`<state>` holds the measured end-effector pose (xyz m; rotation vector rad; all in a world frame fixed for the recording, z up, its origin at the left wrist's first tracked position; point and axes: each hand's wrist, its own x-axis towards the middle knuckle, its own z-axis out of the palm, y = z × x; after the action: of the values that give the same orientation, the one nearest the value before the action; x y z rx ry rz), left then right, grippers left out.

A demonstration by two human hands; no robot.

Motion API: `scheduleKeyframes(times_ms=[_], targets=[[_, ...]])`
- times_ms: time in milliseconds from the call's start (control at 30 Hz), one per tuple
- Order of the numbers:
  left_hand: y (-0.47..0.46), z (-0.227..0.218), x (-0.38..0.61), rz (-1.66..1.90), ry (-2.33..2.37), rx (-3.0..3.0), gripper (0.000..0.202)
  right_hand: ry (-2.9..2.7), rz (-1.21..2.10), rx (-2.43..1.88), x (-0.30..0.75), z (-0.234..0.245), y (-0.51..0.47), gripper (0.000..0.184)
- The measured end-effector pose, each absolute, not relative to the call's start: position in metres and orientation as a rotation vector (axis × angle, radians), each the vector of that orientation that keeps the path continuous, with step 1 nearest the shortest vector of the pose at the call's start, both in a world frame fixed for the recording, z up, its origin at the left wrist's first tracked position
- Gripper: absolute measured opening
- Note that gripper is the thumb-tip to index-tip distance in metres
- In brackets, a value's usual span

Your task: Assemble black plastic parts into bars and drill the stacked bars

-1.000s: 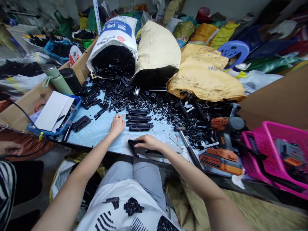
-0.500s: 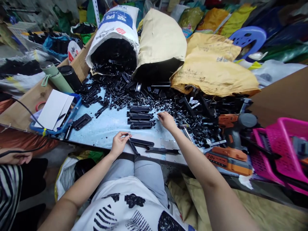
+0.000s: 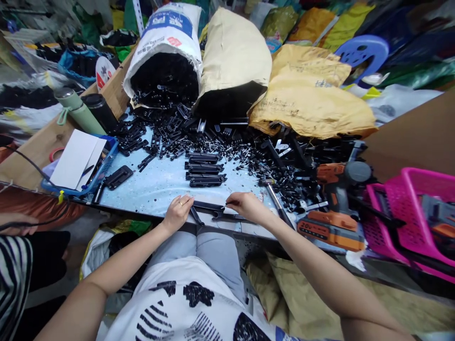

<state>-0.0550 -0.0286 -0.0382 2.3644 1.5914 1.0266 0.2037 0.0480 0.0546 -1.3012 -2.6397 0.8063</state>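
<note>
Part (image 3: 209, 206), black, slender, two legs spread apart beside left hand (image 3: 177, 211)

blue benchtop (image 3: 154, 189) | row of black assemblies (image 3: 205, 168) | loose black parts (image 3: 177, 135) | hammer (image 3: 276, 199) | drill (image 3: 332, 203)

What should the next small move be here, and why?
Probably ease the right hand down slightly toward the right end of the black part: it is pinched just by that end, while the left hand is at the other. Anything in the pinch is too small to tell.
</note>
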Motion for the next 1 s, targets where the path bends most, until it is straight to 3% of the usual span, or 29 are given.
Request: scheduleKeyframes(times_ms=[233,467,633,767,1000], targets=[[-0.029,-0.031,-0.052,1.019,1.615,2.554,0.03,-3.134,0.328,-1.172,0.176,0.069,0.043,0.021],[-0.024,-0.011,-0.021,0.643,1.29,2.796,0.038,-2.761,0.498,-1.151,0.194,0.041,0.038,0.016],[-0.009,0.0,0.005,0.346,1.249,2.708,0.063,-2.466,0.322,-0.825,0.224,-0.011,0.017,0.031],[0.0,-0.004,0.005,0.306,1.265,2.648,0.057,-2.497,0.263,-0.738,0.235,-0.037,0.014,0.056],[0.004,-0.006,0.004,0.319,1.172,2.668,0.057,-2.631,0.244,-0.532,0.243,-0.029,0.033,0.06]])
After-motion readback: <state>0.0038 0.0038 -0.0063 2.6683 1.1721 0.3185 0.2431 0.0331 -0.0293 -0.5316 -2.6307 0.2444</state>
